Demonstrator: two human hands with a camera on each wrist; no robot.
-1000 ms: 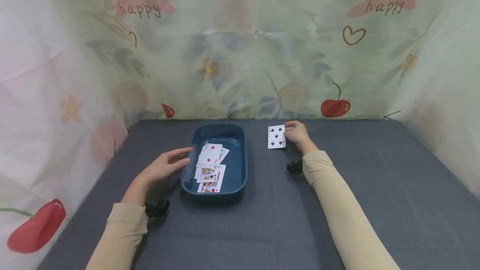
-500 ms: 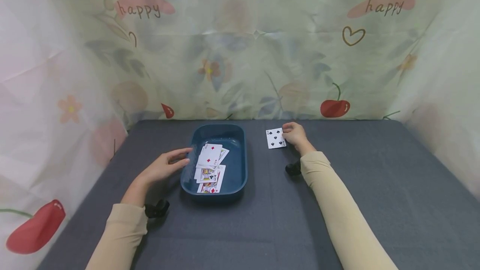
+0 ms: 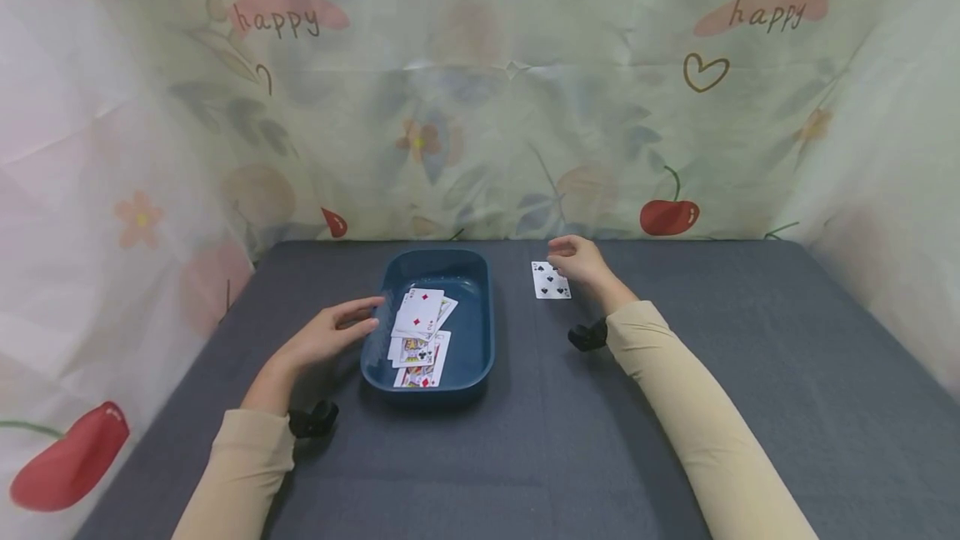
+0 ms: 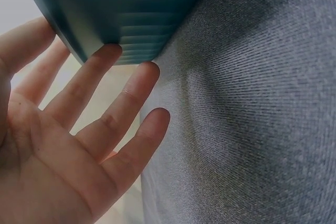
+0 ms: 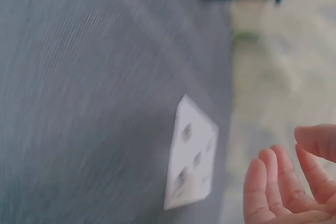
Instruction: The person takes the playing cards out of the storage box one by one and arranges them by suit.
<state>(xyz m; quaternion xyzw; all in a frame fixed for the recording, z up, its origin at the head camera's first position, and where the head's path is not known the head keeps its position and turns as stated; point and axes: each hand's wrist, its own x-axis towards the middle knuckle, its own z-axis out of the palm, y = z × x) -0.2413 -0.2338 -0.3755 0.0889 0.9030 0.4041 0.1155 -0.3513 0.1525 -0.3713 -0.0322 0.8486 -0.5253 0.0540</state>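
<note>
A spade card lies face up on the grey table, right of a blue tray. My right hand hovers just over the card's far right corner, fingers loosely curled and holding nothing. In the right wrist view the card lies flat, apart from the fingertips. My left hand rests with straight fingers against the tray's left wall. The left wrist view shows those fingers touching the tray's outer wall. Several face-up cards lie loosely piled in the tray.
A flowered cloth backdrop closes off the back and both sides of the table. Black wrist straps sit on both sleeves. Bare grey table stretches in front of and to the right of the tray.
My right hand has let go of the spade card, which had been tilted up and now lies flat, and has shifted a little left over it. The left hand has not moved.
</note>
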